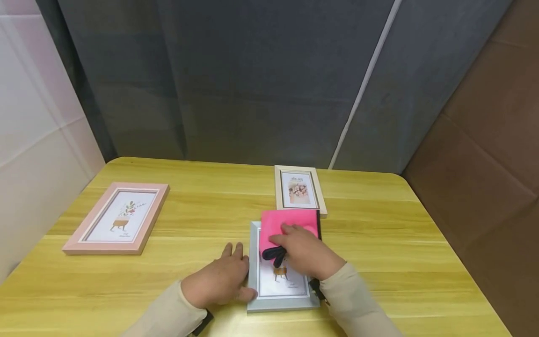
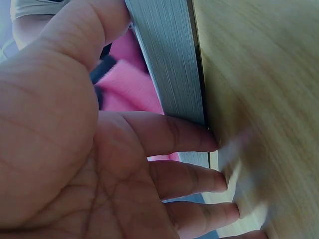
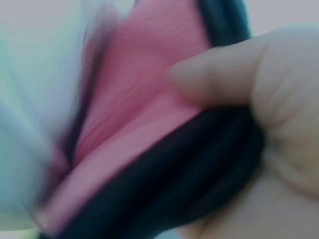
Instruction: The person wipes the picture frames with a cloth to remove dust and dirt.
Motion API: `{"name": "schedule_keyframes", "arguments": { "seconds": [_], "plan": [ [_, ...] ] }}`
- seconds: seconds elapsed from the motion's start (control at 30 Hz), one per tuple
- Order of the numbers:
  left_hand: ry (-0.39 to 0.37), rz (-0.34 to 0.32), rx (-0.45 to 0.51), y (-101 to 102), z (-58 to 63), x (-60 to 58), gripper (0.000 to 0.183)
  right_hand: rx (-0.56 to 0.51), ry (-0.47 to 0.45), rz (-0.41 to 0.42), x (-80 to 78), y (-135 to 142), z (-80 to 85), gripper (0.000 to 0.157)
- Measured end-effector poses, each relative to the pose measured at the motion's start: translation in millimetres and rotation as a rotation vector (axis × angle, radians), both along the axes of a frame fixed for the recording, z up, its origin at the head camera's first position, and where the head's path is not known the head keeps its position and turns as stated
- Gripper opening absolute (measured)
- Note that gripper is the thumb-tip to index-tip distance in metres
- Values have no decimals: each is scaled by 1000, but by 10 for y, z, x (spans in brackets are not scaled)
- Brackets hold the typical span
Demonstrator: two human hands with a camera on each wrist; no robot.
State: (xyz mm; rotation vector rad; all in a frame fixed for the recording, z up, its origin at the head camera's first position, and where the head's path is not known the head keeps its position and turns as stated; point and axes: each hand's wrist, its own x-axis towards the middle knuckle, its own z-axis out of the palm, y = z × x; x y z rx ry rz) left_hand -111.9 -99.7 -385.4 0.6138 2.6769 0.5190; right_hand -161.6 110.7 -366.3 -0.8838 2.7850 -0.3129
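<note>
A grey-blue picture frame [image 1: 283, 305] lies flat near the table's front. My right hand [image 1: 313, 252] holds a folded pink cloth [image 1: 290, 217] with black edging over the upper part of the frame's picture. In the right wrist view the thumb [image 3: 214, 74] presses on the pink cloth [image 3: 144, 59], whose black folded edge runs below it; this view is blurred. My left hand [image 1: 221, 278] rests against the frame's left side. The left wrist view shows its fingers [image 2: 174, 134] fairly straight along the frame's side [image 2: 169, 59], their tips at the wooden tabletop.
A pink picture frame [image 1: 103, 248] lies on the left of the wooden table [image 1: 210, 201]. A cream picture frame [image 1: 279, 189] lies behind the pink cloth, close to its far edge. A dark curtain [image 1: 252, 84] hangs beyond the table's back edge, with a brown one [image 1: 484, 154] on the right.
</note>
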Motion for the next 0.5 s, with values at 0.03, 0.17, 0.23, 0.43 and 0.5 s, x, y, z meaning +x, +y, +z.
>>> {"name": "schedule_keyframes", "arguments": {
  "seconds": [0.03, 0.17, 0.23, 0.43, 0.5],
  "plan": [
    [4, -3, 4, 1, -2, 0, 79, -26, -20, 44, 10, -37, -8, 47],
    [15, -6, 4, 8, -2, 2, 80, -63, -25, 108, 39, -83, 5, 50],
    [12, -5, 4, 8, 1, 2, 81, -22, 16, 55, 38, -36, 30, 43],
    [-26, 16, -6, 2, 9, -1, 84, 125, 137, -208, -24, 213, 90, 23],
    [-32, 20, -8, 7, 9, 0, 84, 139, 151, -224, -44, 250, 88, 23]
  ]
}}
